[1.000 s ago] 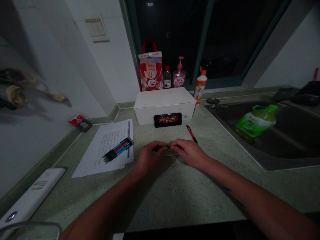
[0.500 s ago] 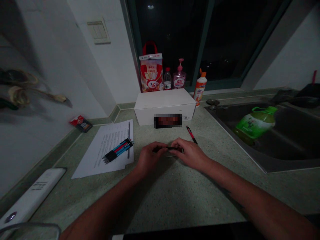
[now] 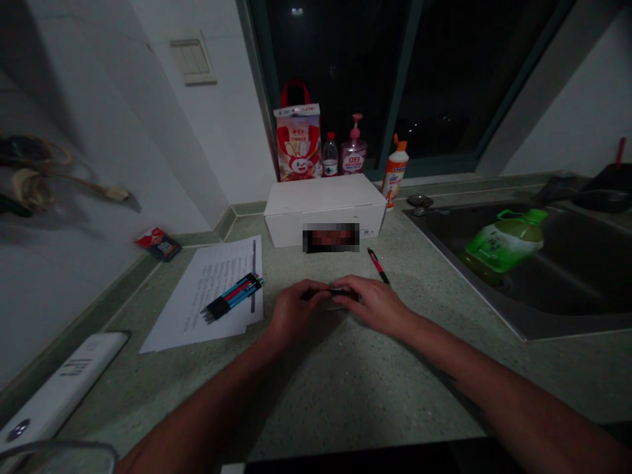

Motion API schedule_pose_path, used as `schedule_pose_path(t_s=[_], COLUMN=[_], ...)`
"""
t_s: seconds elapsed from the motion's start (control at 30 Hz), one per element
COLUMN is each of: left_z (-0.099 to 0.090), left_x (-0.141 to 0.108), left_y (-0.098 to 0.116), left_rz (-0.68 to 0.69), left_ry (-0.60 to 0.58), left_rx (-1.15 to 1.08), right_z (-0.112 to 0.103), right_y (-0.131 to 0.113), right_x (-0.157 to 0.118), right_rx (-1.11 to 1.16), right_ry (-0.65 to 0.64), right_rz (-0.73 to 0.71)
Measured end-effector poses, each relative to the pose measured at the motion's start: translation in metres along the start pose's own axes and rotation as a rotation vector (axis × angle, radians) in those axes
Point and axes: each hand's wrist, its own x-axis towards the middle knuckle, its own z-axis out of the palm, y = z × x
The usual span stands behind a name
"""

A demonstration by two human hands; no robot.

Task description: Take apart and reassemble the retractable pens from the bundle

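Note:
My left hand (image 3: 296, 309) and my right hand (image 3: 375, 304) meet just above the speckled green countertop (image 3: 345, 388). Together they grip a dark pen (image 3: 338, 291), which is partly hidden by my fingers. To the upper right of my right hand, a red and black pen (image 3: 378, 265) lies alone on the counter. Left of my left hand, a bundle of blue, red and black pens (image 3: 232, 297) rests on a printed paper sheet (image 3: 195, 309).
A white cardboard box (image 3: 323, 210) stands behind my hands, with a blurred black phone (image 3: 330, 237) leaning against it. Bottles stand by the window. To the right is a steel sink (image 3: 557, 263) holding a green bottle (image 3: 503, 242). A white power strip (image 3: 62, 388) lies at the left.
Both hands stay on the dark pen, with only small shifts of the fingers. The view has moved very slightly.

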Motion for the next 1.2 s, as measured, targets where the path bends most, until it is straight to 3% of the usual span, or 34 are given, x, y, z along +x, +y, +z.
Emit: schedule_pose_path(t_s=[0.17, 0.3, 0.5, 0.63, 0.73, 0.93, 1.2], left_z=[0.000, -0.001, 0.004, 0.006, 0.003, -0.001, 0.002], left_x=[0.000, 0.000, -0.003, -0.005, -0.004, 0.007, 0.011], left_y=[-0.001, -0.002, -0.005, -0.007, -0.008, -0.014, -0.013], left_rz=[0.006, 0.025, 0.340, 0.397, 0.359, 0.232, 0.246], left_ry=[-0.015, -0.045, -0.307, -0.415, -0.358, -0.125, -0.148], left_rx=[-0.008, 0.106, 0.480, 0.594, 0.590, 0.671, 0.756], right_z=[0.000, -0.001, -0.003, -0.003, -0.002, -0.002, 0.004], right_y=[0.000, 0.003, 0.011, 0.011, 0.011, 0.012, 0.011], right_x=[0.000, 0.002, 0.004, 0.004, 0.004, 0.003, 0.005], right_rx=[-0.005, -0.060, -0.122, -0.167, -0.193, -0.216, -0.247], right_ry=[0.009, -0.031, -0.031, -0.061, -0.067, -0.084, -0.107], right_rz=[0.000, -0.015, 0.048, 0.036, 0.024, 0.021, 0.028])
